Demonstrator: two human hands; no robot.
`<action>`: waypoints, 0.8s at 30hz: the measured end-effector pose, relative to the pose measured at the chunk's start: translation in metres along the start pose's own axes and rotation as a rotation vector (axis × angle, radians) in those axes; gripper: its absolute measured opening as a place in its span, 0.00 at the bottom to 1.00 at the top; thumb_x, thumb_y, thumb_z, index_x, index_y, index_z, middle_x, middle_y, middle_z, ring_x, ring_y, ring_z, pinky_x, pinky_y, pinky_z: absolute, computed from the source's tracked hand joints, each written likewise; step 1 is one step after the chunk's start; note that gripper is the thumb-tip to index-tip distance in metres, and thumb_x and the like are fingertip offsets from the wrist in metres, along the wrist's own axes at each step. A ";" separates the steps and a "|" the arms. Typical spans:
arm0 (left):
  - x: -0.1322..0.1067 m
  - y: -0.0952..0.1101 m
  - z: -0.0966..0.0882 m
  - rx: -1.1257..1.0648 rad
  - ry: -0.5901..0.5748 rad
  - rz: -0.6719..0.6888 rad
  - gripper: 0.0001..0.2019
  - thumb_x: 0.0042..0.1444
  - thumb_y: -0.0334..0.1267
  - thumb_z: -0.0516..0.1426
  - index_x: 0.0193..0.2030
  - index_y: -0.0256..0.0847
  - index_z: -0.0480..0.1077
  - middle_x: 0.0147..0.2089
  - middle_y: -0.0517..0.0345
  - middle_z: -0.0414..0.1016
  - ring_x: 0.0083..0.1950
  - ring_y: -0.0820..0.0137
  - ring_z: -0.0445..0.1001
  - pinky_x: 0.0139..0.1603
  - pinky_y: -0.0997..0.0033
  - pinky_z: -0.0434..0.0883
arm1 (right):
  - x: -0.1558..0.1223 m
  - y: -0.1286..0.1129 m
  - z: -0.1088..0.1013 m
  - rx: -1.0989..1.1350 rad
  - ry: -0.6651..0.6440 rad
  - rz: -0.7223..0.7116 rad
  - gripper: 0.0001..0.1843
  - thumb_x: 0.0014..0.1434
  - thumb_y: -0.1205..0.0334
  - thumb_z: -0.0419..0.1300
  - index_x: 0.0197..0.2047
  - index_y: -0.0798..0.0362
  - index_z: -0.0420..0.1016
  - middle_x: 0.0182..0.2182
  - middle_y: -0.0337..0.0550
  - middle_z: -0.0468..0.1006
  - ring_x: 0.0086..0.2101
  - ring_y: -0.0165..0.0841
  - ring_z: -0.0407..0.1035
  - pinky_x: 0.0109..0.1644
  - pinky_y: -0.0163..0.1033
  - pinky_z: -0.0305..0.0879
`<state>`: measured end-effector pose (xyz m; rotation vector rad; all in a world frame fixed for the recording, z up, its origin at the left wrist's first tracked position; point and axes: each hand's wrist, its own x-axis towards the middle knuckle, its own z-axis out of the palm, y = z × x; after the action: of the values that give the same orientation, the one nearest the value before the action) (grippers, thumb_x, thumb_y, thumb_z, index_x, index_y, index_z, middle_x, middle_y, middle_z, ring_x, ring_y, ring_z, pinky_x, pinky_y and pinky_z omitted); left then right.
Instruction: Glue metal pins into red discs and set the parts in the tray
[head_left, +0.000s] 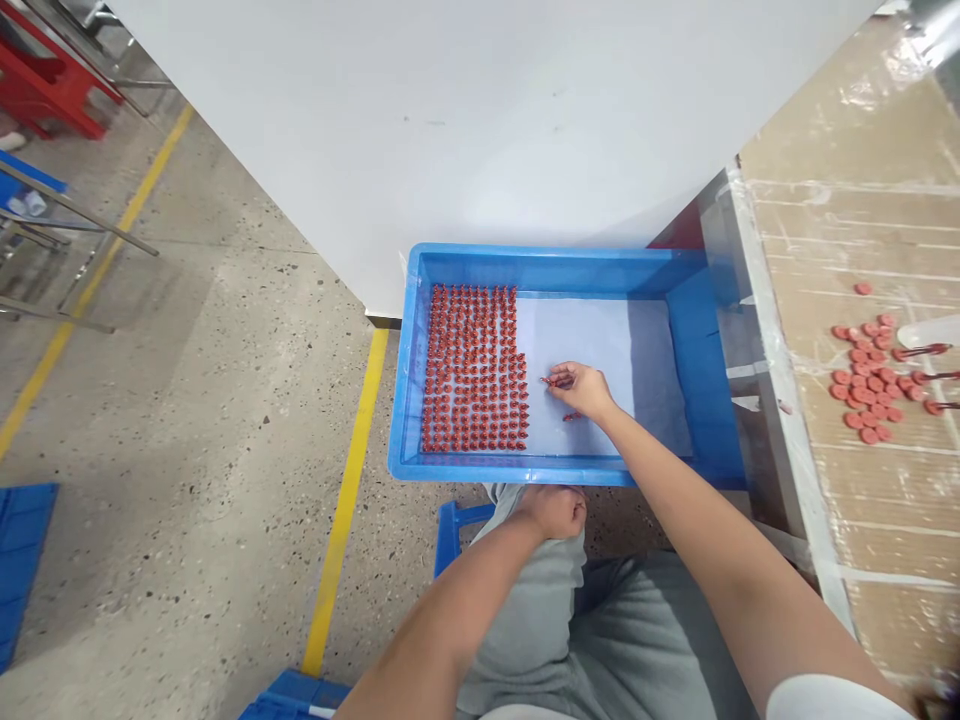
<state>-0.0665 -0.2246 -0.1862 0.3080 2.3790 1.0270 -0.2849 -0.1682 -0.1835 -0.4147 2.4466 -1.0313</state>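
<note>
A workshop — yellow floor lines, taped workbench.

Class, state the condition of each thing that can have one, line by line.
Right hand: closed on a small red piece
Left hand: closed, resting on the trousers
Blue tray: open-topped, partly filled
Red pieces: arranged in rows
Red discs: loosely clustered on the table

A white sleeve is showing well back from the bare fingers of the right hand, its smooth edge curving around the arm. Now grey-green trousers are filling the space just beyond the bare fingers of the left hand, the plain cloth creasing and folding along the legs. Farther back from those fingers, a thin strip of white top is peeking in!
</note>
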 end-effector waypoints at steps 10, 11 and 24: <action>-0.001 0.003 -0.004 0.006 -0.012 -0.023 0.14 0.60 0.38 0.51 0.42 0.50 0.78 0.57 0.67 0.78 0.58 0.67 0.75 0.59 0.66 0.70 | 0.000 0.002 0.006 -0.034 -0.004 -0.043 0.11 0.54 0.66 0.65 0.43 0.53 0.79 0.38 0.44 0.85 0.38 0.33 0.80 0.47 0.37 0.76; -0.002 0.003 -0.005 0.006 -0.015 -0.023 0.14 0.60 0.38 0.51 0.42 0.50 0.78 0.57 0.67 0.79 0.57 0.67 0.76 0.59 0.66 0.70 | 0.000 0.001 0.006 -0.049 -0.005 -0.043 0.11 0.54 0.67 0.64 0.43 0.53 0.79 0.38 0.43 0.85 0.37 0.32 0.80 0.47 0.37 0.76; -0.003 0.008 -0.012 0.000 -0.035 -0.048 0.15 0.59 0.38 0.50 0.44 0.48 0.78 0.57 0.62 0.79 0.56 0.64 0.76 0.59 0.64 0.70 | 0.001 -0.002 0.003 -0.278 0.060 -0.054 0.11 0.57 0.57 0.64 0.43 0.47 0.83 0.42 0.41 0.84 0.38 0.35 0.78 0.50 0.41 0.71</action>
<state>-0.0706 -0.2280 -0.1721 0.2651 2.3436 0.9922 -0.2841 -0.1717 -0.1844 -0.5493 2.6555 -0.7336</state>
